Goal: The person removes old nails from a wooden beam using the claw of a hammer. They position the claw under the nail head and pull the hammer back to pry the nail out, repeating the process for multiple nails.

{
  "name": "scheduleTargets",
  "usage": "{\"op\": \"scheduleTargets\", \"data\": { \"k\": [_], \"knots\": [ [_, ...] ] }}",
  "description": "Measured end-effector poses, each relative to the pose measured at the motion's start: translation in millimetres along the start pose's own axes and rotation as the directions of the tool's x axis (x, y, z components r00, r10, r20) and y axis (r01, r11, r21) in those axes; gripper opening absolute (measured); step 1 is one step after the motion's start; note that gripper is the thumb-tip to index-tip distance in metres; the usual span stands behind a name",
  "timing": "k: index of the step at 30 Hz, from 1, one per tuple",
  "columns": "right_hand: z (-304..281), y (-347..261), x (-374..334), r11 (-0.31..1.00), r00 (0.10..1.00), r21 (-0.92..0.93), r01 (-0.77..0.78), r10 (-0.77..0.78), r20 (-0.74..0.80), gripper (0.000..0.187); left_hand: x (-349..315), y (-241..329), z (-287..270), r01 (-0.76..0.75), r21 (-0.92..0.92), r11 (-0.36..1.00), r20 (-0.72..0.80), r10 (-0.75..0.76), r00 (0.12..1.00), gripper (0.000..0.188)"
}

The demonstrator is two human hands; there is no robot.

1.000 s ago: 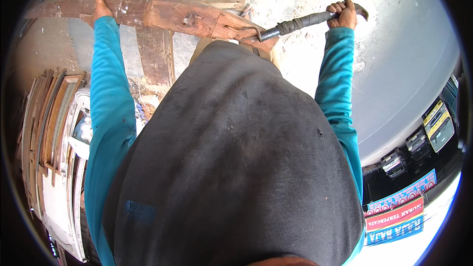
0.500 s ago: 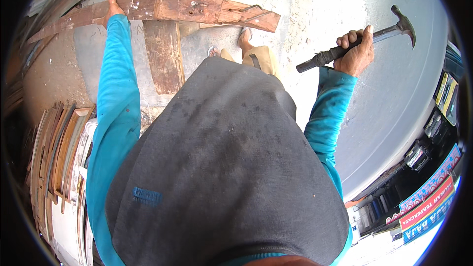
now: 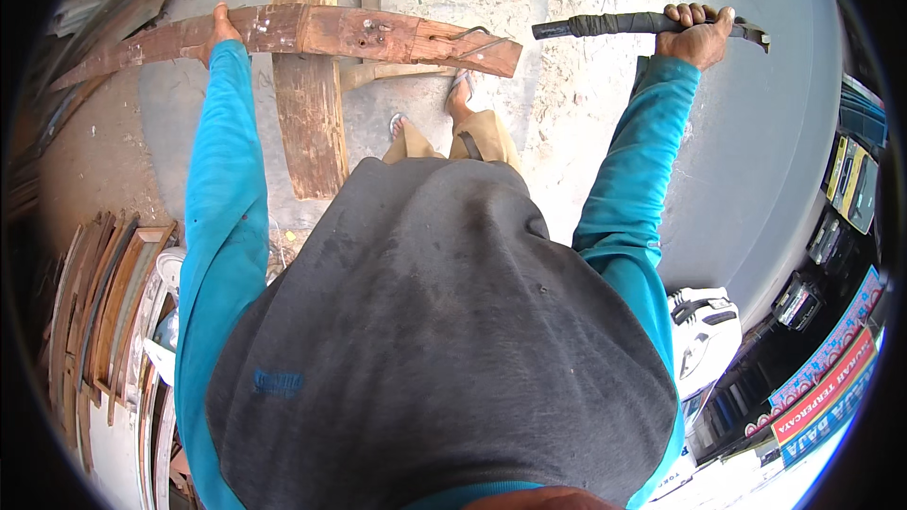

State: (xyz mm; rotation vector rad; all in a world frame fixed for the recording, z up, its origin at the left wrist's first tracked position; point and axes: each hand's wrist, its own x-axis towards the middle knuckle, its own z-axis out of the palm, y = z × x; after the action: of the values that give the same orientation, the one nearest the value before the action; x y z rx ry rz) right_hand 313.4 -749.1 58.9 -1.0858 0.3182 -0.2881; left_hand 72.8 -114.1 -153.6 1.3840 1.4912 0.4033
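Note:
A long reddish-brown wooden beam (image 3: pixel 274 28), worn and slightly curved, reaches from the far left to the middle. My left hand (image 3: pixel 223 33) is closed around it, left of its middle. Bent nails (image 3: pixel 463 38) stick out near the beam's right end, and dark holes show in its face. On the right, my right hand (image 3: pixel 697 38) grips a claw hammer (image 3: pixel 605 25) with dark wrapping round its handle. The handle points left toward the beam's end, apart from it. The hammer head shows only in part beyond my fingers.
Another weathered plank (image 3: pixel 310 132) lies below the beam, running away from me. Stacked curved wooden pieces (image 3: pixel 104 307) stand at the left, with more timber (image 3: pixel 132 0) at the far left. A grey curved surface (image 3: pixel 765 170) and a white object (image 3: pixel 701 335) are on the right.
My right hand has moved up and slightly right, and the hammer has turned so its handle lies nearly level. The beam has shifted slightly nearer and left in view, still held by my left hand.

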Motion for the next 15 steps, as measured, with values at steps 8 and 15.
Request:
{"op": "scheduleTargets", "data": {
  "k": [8, 15],
  "knots": [
    [-2, 79, 13, 0.975, 0.976, -0.029, -0.219, 0.219, 0.010, 0.035, -107, 48, 1, -0.033, 0.306, 0.952, -0.339, 0.142, 0.930, 0.118],
    [-6, 102, 17, 0.939, 0.938, 0.027, -0.344, 0.343, 0.051, 0.037, -56, 23, -12, 0.019, 0.096, 0.995, -0.263, 0.007, 0.965, 0.133]
  ]
}}
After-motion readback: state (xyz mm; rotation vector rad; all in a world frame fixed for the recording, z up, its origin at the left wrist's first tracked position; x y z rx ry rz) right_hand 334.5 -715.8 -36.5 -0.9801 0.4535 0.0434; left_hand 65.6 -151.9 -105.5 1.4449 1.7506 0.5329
